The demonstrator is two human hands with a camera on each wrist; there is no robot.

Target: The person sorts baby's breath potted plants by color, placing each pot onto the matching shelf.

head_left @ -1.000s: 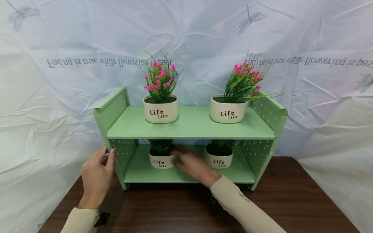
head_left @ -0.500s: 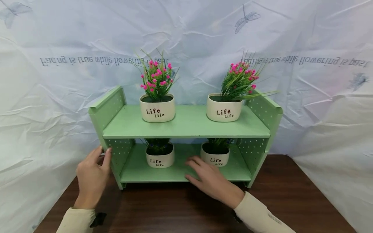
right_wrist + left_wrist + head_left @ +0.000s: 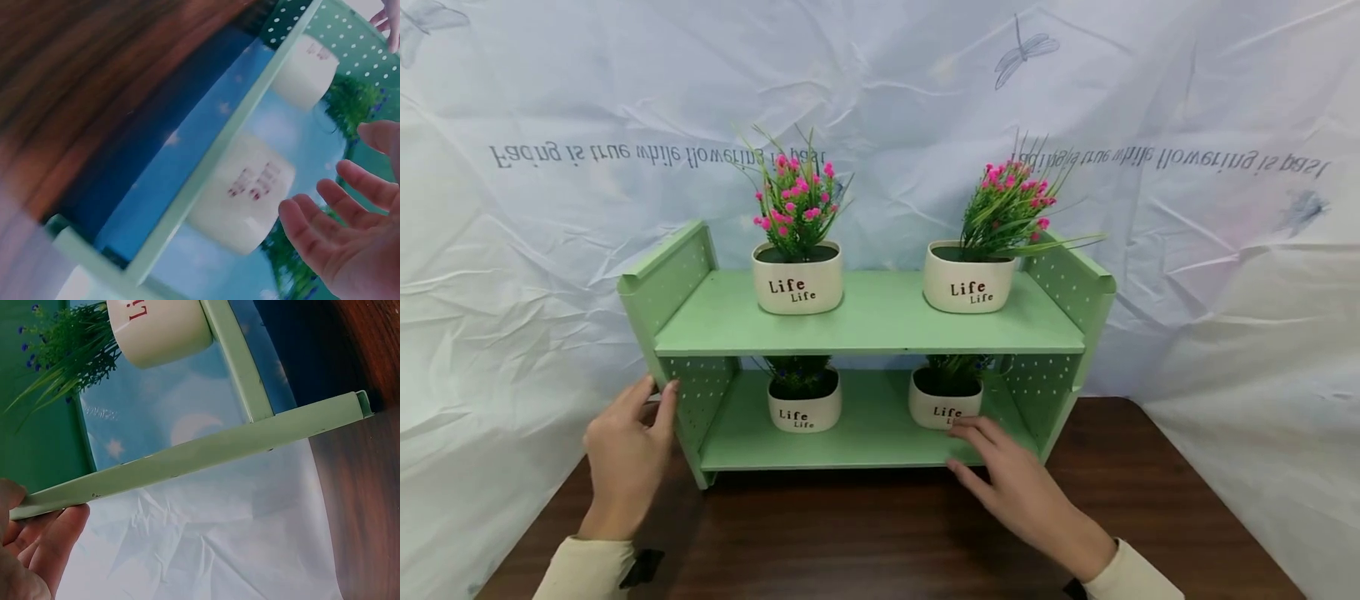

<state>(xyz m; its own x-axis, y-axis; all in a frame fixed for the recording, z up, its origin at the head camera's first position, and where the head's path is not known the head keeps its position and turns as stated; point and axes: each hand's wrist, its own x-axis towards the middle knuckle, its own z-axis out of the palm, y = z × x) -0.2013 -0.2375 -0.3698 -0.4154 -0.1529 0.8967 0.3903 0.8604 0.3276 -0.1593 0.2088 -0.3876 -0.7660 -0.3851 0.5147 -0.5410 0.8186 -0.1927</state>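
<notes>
A green two-tier shelf (image 3: 865, 333) carries white flowerpots marked "Life". My left hand (image 3: 628, 454) pinches the front edge of its left side panel, thumb on one face and fingers on the other, as the left wrist view shows. In front of the lower right flowerpot (image 3: 946, 400), with blue-purple flowers, hovers my right hand (image 3: 1026, 496), fingers spread and holding nothing. The lower left flowerpot (image 3: 805, 410) stands upright on the same tier. Above, the upper left flowerpot (image 3: 797, 282) and upper right flowerpot (image 3: 968, 282) hold pink flowers; the right plant leans rightward.
The shelf stands on a dark brown wooden table (image 3: 820, 542). Perforated side panels (image 3: 1067, 292) rise above the top tier at both ends. Behind hangs a wrinkled pale curtain (image 3: 895, 83) with printed lettering.
My right hand has withdrawn from the lower left flowerpot and moved right, to before the lower right one. The left hand keeps its hold on the side panel; the head view has shifted slightly.
</notes>
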